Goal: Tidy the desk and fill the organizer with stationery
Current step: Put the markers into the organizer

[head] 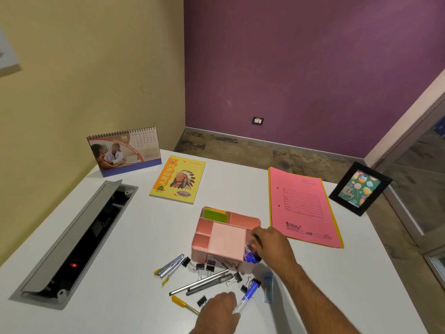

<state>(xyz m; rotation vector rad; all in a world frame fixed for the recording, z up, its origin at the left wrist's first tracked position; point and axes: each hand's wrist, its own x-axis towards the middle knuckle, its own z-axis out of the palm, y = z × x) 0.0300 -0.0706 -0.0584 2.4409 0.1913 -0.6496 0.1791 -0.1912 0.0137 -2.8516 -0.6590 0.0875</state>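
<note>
A pink desk organizer (pixel 218 233) stands mid-desk, with green and yellow sticky notes (pixel 215 215) in a back compartment. My right hand (pixel 273 244) grips a small blue-capped item (pixel 251 256) at the organizer's right front corner. My left hand (pixel 220 312) holds a clear pen with a blue cap (pixel 245 298) near the front edge. Loose on the desk in front of the organizer lie a stapler (pixel 169 265), several black binder clips (pixel 201 267), two grey pens (pixel 204 282), a yellow pen (pixel 184 304) and a clear blue case (pixel 268 286).
A yellow notebook (pixel 178 180) and a desk calendar (pixel 124 151) sit at the back left. A pink file folder (pixel 303 208) lies at the right, a black photo frame (pixel 360 188) beyond it. An open cable tray (pixel 79 239) is set into the white desk (pixel 144 225) at the left.
</note>
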